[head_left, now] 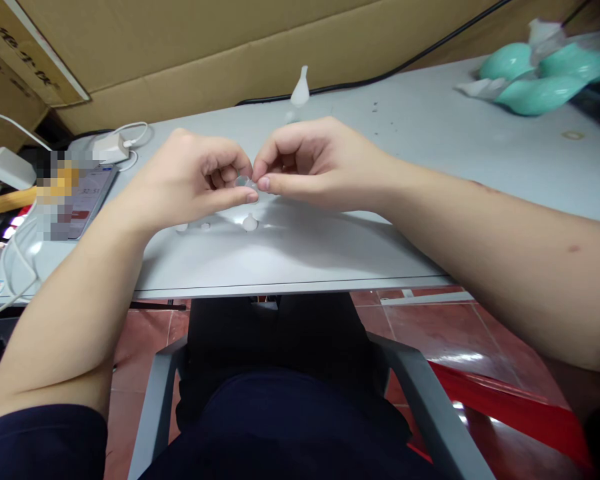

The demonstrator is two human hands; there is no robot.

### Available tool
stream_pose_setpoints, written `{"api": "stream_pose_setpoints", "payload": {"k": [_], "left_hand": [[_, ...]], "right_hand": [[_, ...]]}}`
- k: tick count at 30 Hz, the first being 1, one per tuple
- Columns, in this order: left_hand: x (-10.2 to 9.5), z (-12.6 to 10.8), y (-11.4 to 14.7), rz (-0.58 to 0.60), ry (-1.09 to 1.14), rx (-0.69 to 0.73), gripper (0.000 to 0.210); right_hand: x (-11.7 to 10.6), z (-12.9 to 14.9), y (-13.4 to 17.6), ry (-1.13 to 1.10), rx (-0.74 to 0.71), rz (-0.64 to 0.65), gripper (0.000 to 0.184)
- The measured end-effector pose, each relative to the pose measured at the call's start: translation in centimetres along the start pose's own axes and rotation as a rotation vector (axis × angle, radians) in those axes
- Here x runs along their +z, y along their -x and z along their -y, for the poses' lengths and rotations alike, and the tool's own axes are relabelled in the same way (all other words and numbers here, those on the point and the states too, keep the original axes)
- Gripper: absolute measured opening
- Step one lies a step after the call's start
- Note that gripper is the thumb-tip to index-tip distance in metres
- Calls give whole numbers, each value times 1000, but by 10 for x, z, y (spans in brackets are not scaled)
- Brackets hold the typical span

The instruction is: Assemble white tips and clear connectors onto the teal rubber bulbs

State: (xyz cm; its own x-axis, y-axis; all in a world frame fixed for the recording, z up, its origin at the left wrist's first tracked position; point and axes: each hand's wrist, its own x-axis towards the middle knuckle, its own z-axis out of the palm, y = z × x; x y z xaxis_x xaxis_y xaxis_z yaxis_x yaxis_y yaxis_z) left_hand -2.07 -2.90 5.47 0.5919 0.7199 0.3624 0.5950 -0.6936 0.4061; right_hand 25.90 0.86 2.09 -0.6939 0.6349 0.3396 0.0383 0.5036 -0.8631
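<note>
A small clear, rounded plastic piece (pixel 244 181) is held just above the table, between the fingertips of both hands. My left hand (pixel 195 175) pinches it from the left, with the thumb stretched along below. From the right, the thumb and forefinger of my right hand (pixel 313 165) are pinched together on its edge; the exact grip is partly hidden. Under the hands lies a small white pointed piece (pixel 251 223), with tiny white bits (pixel 205 226) to its left. Beyond my right hand stands a white bulb-shaped piece with a thin neck (pixel 301 90).
Shiny mint-green pieces (pixel 545 83) with whitish ends lie at the grey table's (pixel 300 267) far right. A phone (pixel 93 200), a white charger (pixel 111 148) and cables are at the left. A black cable (pixel 380 79) runs along the cardboard (pixel 205 47) behind.
</note>
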Motion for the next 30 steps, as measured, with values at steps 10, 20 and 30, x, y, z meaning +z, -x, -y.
{"api": "stream_pose_setpoints", "payload": {"k": [10, 20, 30], "left_hand": [[-1, -7, 0, 14, 1, 16, 28], [-4, -9, -1, 98, -32, 31, 31], [-5, -13, -2, 149, -72, 5, 28]], "right_hand": [[-4, 1, 2, 60, 17, 39, 11], [-10, -3, 3, 113, -50, 90, 12], [-11, -2, 2, 82, -4, 143, 21]]}}
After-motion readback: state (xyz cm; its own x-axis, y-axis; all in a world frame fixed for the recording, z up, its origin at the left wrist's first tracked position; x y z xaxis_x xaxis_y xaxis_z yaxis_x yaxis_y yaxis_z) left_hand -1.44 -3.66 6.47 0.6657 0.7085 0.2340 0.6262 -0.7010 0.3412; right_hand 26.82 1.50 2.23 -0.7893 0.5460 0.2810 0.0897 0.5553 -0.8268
